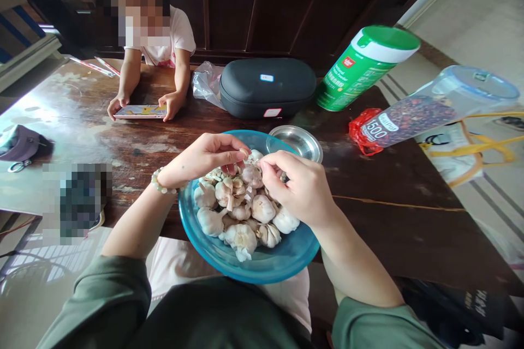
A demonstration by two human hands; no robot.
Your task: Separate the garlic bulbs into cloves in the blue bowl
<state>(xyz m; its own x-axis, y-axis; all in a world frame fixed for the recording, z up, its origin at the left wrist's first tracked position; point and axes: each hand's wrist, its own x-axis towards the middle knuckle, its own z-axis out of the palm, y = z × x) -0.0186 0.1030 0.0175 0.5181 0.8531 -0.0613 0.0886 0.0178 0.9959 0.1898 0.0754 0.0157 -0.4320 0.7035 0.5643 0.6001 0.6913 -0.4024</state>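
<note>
My left hand (208, 158), with a pale bead bracelet (164, 181) on the wrist, curls over the heap of garlic bulbs (249, 210), and my right hand (297, 188) comes in from the other side. Their fingertips nearly meet above the bulbs; a pale scrap shows between them, but I can't tell whether either hand is actually gripping anything (too many fingers in the way). The garlic, some of it broken open with loose cloves and papery skin, fills a wide blue glass bowl (282, 262) at the near edge of the dark wooden table (393, 229).

Just past the bowl, touching its rim, sits a small steel dish (297, 142). Further across the table are a dark grey zip case (266, 87) with a clear plastic bag (208, 84) beside it, and a green-and-white canister (366, 68) lying tilted. To its right, a clear jar of mixed grains (413, 112) with a blue lid lies on its side, a red plastic bag (362, 131) by its base. Opposite me, another person in a white shirt (180, 32) rests both hands on a phone (140, 112). My green sleeves (368, 327) show at the bottom of the view.
</note>
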